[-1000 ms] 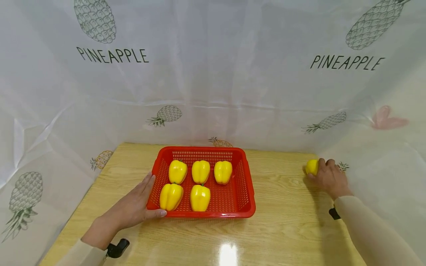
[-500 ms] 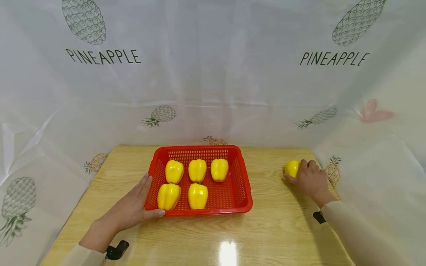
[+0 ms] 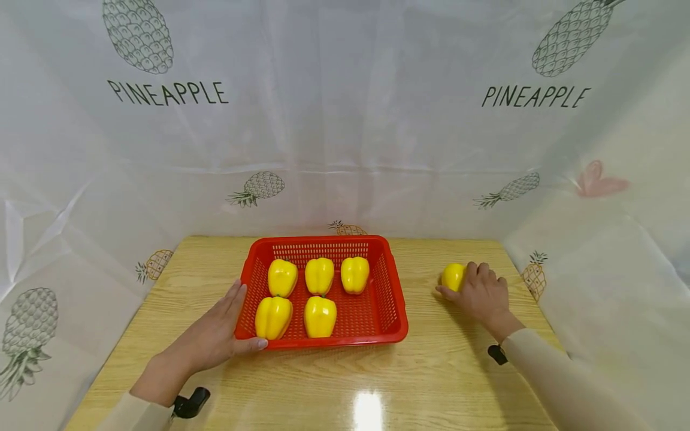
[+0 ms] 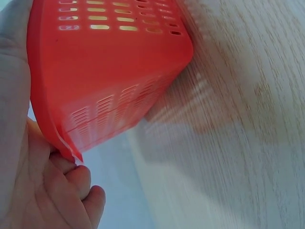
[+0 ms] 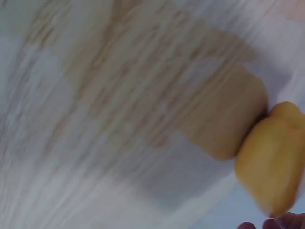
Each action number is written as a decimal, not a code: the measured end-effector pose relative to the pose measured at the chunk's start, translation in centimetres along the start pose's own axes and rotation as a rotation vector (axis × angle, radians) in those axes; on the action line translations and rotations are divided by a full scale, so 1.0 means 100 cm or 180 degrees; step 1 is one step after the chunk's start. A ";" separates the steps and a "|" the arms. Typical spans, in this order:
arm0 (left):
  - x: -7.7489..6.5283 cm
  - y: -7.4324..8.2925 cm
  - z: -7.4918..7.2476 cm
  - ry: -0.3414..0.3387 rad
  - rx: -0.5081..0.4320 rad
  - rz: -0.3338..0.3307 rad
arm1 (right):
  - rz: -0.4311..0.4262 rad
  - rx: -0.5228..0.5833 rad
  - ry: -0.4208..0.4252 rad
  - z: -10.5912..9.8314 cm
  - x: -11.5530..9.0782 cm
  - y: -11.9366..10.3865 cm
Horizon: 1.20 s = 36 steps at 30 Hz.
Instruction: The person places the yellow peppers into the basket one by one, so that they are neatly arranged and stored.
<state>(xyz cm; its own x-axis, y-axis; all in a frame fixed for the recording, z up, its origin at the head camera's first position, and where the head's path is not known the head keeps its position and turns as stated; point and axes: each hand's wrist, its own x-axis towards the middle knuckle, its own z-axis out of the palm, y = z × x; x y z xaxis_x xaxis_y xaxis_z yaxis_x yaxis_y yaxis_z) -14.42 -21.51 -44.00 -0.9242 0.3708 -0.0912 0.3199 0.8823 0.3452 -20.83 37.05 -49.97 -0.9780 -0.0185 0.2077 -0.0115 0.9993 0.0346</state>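
A red plastic basket [image 3: 399, 299] with perforated walls stands on the table, holding several yellow bell peppers [image 3: 320, 317] in two rows. My left hand [image 3: 207, 335] grips its near left corner, thumb over the front rim and fingers along the left side. In the left wrist view, curled fingertips [image 4: 78, 179] show at the basket's rim [image 4: 42, 105]. Right of the basket, my right hand [image 3: 482, 296] holds another yellow bell pepper [image 3: 454, 276] between thumb and fingers, close over the table. That bell pepper [image 5: 271, 162] appears at the right edge of the right wrist view, with a few fingertips below it.
The light wooden table [image 3: 302, 383] reflects a bright spot near its front. White sheeting [image 3: 345, 120] printed with pineapples rises behind it and along both sides. Inside the basket, bare floor [image 3: 360, 317] shows at the near right.
My right hand has moved left with the bell pepper, closer to the basket. The left hand keeps its place on the basket, and the head view has shifted slightly.
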 end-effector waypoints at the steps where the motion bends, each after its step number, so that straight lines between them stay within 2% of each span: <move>1: 0.000 0.000 0.000 -0.0002 0.0003 0.0002 | 0.0002 0.0047 -0.0011 -0.002 0.000 0.000; 4: 0.000 -0.001 0.000 0.0005 0.0015 0.0010 | -0.0124 0.0161 -0.0045 -0.013 0.001 0.004; 7: 0.000 -0.001 0.000 -0.0002 0.0018 -0.0008 | -0.0447 0.0240 -0.0131 -0.022 0.001 0.012; 11: -0.001 -0.001 -0.001 -0.0024 0.0012 -0.0035 | -0.0968 0.0047 -0.0186 -0.028 0.002 0.022; 14: -0.001 -0.001 -0.003 -0.0026 0.0022 -0.0030 | -0.1170 -0.0098 -0.0124 -0.028 0.003 0.025; 19: -0.001 -0.002 -0.003 -0.0035 -0.0003 -0.0037 | -0.1218 -0.0169 -0.0163 -0.025 0.007 0.019; 26: 0.002 -0.001 0.000 -0.0063 -0.0079 -0.0081 | -0.1146 -0.0434 -0.0268 -0.019 0.012 0.014; 36: 0.002 -0.002 -0.001 -0.0036 -0.0074 -0.0035 | -0.1157 -0.0418 -0.0293 -0.015 0.014 0.015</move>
<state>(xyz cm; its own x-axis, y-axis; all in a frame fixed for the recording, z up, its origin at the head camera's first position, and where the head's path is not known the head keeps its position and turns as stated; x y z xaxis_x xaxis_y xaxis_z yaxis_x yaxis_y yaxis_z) -14.70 -21.60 -44.01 -0.9252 0.3646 -0.1056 0.3048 0.8794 0.3656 -21.86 38.50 -48.17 -0.9297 -0.3615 0.0705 -0.3396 0.9155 0.2158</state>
